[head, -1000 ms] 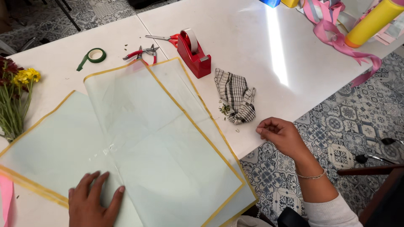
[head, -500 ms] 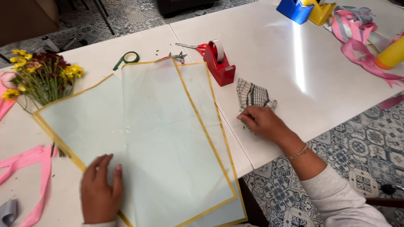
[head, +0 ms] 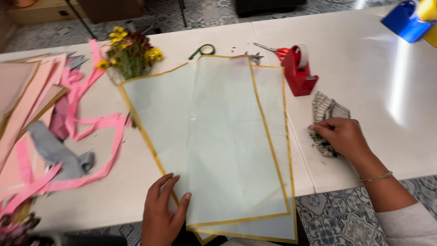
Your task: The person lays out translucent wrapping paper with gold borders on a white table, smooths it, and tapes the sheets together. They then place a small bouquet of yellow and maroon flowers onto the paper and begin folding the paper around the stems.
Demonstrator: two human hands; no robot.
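So the white table (head: pixel 364 82) takes up nearly the whole shot, with its near edge running along the bottom and patterned floor tile showing past it at lower right. Most of the free room is on the right half, a wide bare stretch between the red tape dispenser (head: pixel 298 70) and the blue thing (head: pixel 403 20) at the far corner.

Dead center are the pale green sheets (head: pixel 227 141) with yellow borders, a few overlapped and fanned a little, near corners hanging right at or over the table edge. The left side is crowded: pink sheets (head: pixel 22 100) stacked at the edge, pink ribbon (head: pixel 98 127) looping all over, a grey ribbon (head: pixel 59 152) on top of it. A bunch of yellow and dark red flowers (head: pixel 129 52) lies at the far left corner of the green sheets. A green tape roll (head: pixel 207 49) and scissors (head: pixel 268 48) sit just past the sheets' far edge.

Left hand (head: pixel 161 214) is flat, fingers spread, pressing the near left corner of the sheets. Right hand (head: pixel 341 134) is well apart from it, fingers curled down onto a checked cloth (head: pixel 327 109) just right of the sheets. Can't tell if it's actually pinching it or just resting.
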